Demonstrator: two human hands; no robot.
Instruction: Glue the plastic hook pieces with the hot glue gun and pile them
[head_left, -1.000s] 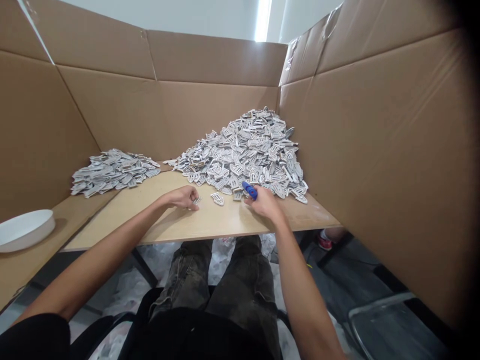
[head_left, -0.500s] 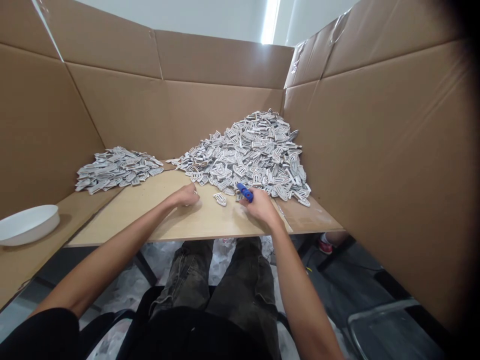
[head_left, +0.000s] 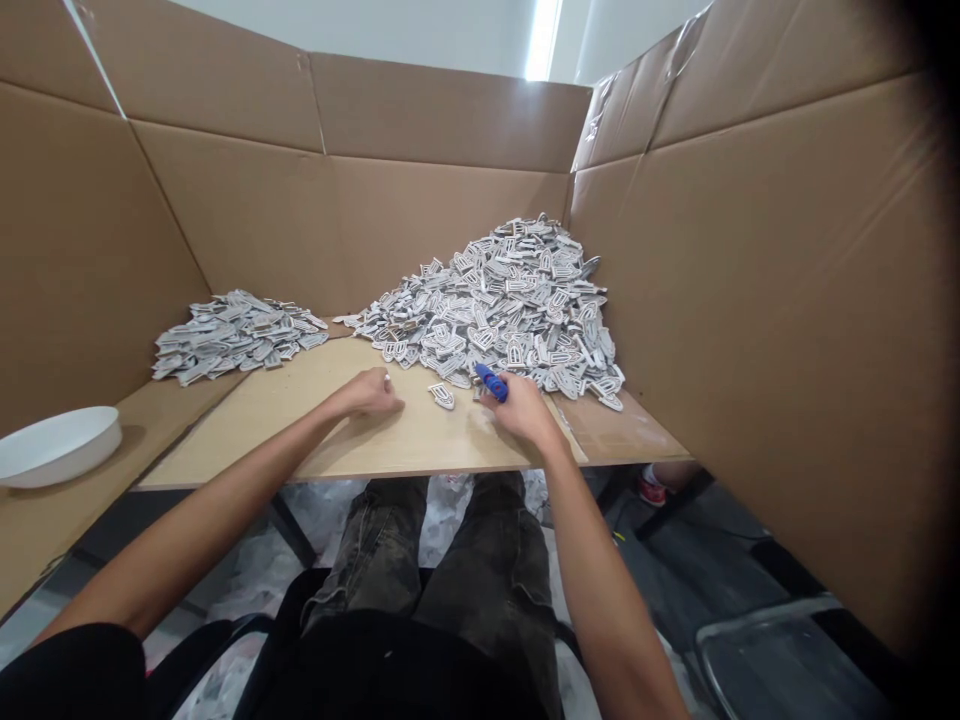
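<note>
My right hand (head_left: 521, 405) is closed around a blue hand tool (head_left: 491, 381), its narrow end pointing up and to the left; the exact kind is not clear. Left of it, my left hand (head_left: 371, 391) rests low over the board with its fingers curled together. A tiny white bit shows at those fingers, but what they hold is hidden. Between both hands, a single flat white-grey piece (head_left: 442, 396), arch-shaped with slots, lies on the pale wooden board (head_left: 300, 400). Just behind the hands rises a large heap of similar pieces (head_left: 495, 300).
A smaller heap of pieces (head_left: 236, 335) lies at the back left. A white bowl (head_left: 60, 445) stands at the left edge. Cardboard walls (head_left: 450, 200) enclose the back and sides. Another person's foot in a red shoe (head_left: 651, 488) shows below the board at the right.
My left hand has turned slightly, its fingers now lower on the board. My right hand keeps the blue tool in nearly the same place. The view has shifted a little.
</note>
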